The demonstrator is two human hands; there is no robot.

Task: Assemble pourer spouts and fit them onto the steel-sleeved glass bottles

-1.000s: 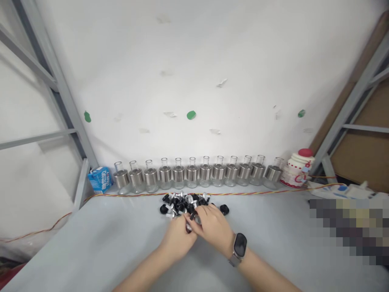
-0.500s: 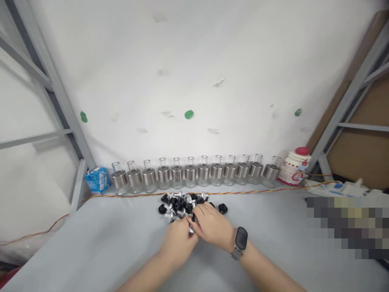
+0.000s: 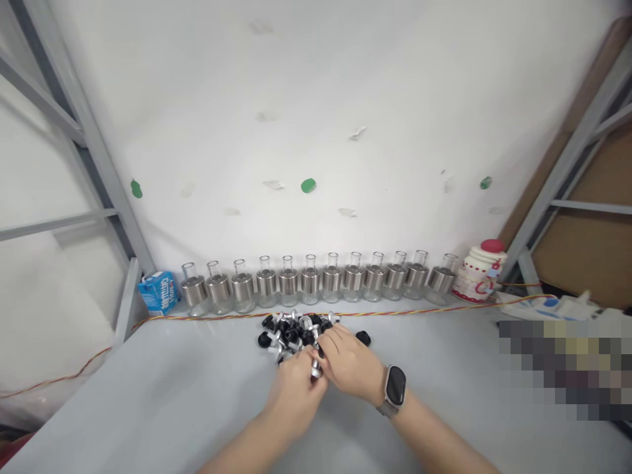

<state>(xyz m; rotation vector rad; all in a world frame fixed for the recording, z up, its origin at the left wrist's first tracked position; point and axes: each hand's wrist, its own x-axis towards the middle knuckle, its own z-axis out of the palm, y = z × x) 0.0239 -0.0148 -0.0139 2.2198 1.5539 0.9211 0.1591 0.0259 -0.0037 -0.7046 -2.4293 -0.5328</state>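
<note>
My left hand [image 3: 297, 385] is closed, pinching a silver bottle stopper [image 3: 316, 370] between thumb and fingers. Against it, my right hand [image 3: 351, 361], with a smartwatch [image 3: 395, 385] on the wrist, is closed too. A small black piece [image 3: 320, 353] shows under its fingers; whether this is joined to the silver part I cannot tell. Just beyond both hands lies a pile of black and silver stoppers [image 3: 290, 336], partly hidden by my right hand. One black stopper [image 3: 363, 338] lies apart, to the right.
Along the wall stands a row of glass bottles with metal sleeves [image 3: 310, 280]. A blue carton [image 3: 160, 293] is at its left end, a white and red jar [image 3: 478, 271] at its right. A twisted red-yellow wire [image 3: 395, 311] runs across the grey table [image 3: 148, 395].
My hands have shifted slightly to the right and turned, so more of the silver stopper shows between them. The pile and bottles stay put.
</note>
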